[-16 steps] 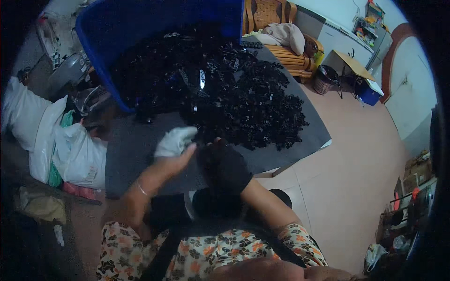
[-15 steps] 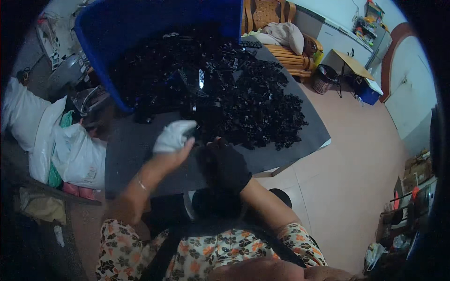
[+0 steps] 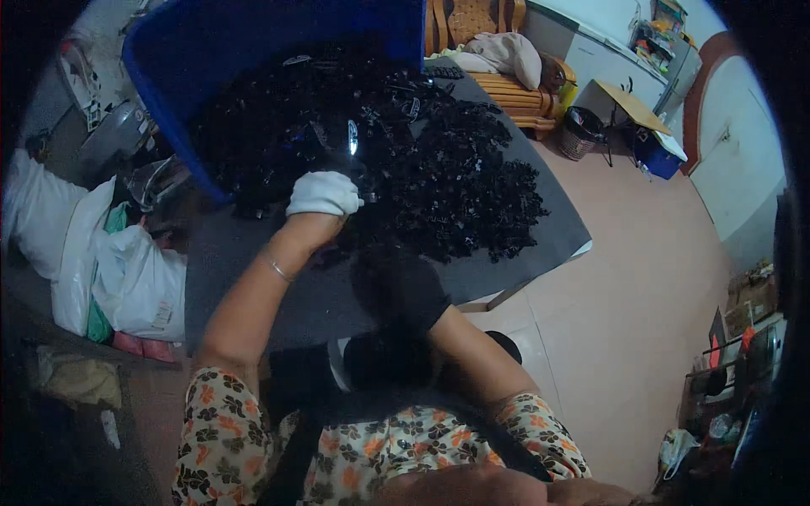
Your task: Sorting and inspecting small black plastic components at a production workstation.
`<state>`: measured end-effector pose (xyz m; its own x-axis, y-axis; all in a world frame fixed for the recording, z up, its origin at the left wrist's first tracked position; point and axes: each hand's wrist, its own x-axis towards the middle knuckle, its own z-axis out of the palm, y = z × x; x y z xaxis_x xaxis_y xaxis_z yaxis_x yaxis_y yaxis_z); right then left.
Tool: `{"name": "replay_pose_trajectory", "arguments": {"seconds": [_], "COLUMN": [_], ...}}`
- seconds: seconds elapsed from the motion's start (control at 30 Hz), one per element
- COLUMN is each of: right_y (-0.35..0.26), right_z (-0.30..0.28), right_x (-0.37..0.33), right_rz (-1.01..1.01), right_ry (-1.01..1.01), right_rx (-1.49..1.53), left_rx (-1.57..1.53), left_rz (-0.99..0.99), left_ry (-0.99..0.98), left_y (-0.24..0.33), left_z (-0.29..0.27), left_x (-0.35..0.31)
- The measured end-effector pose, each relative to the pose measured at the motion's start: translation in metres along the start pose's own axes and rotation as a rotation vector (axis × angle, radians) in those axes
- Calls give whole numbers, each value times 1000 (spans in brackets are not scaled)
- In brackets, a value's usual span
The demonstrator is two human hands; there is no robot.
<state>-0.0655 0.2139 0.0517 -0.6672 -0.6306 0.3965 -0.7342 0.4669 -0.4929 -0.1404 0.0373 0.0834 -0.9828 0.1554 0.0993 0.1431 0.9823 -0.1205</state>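
Observation:
My left hand (image 3: 323, 194), in a white glove, reaches forward into the heap of small black parts (image 3: 439, 177) on the dark grey table (image 3: 245, 261), its fingers closed around a black piece. My right hand (image 3: 396, 287), in a black glove, rests low on the table at the near edge of the heap; what it holds is hard to make out. A big blue bin (image 3: 253, 59) lies tipped at the far left, with black parts spilling out of it.
White plastic bags (image 3: 110, 270) lie left of the table. A wooden chair with a cushion (image 3: 506, 59), a small dark basket (image 3: 582, 131) and a blue box (image 3: 658, 156) stand at the back right. Tiled floor (image 3: 641, 320) spreads to the right.
My left hand has moved forward from the table's near part up into the heap. My right hand stays about where it was.

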Motion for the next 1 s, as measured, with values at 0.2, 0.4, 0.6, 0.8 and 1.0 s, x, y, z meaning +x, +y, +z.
{"name": "replay_pose_trajectory", "arguments": {"seconds": [0.2,0.4,0.6,0.8,1.0], "right_y": [14,-3,27,9,16], "right_z": [-3,-4,13,-2,-4], "right_x": [-10,-1,-6,4,-9], "right_rz": [9,-8,-76,-53,273], "right_ry": [90,67,156,67,245], "right_rx": [-143,10,-120,-89,960], "left_rx": [-32,-340,-685,-1347,-1503], "left_rz": [203,35,58,-299,-311], "left_ry": [316,475,447,127,26], "left_y": [-5,-13,-21,-4,14], "left_z": [1,-12,4,-2,10], "left_x": [-33,-84,-96,-120,-129]}}
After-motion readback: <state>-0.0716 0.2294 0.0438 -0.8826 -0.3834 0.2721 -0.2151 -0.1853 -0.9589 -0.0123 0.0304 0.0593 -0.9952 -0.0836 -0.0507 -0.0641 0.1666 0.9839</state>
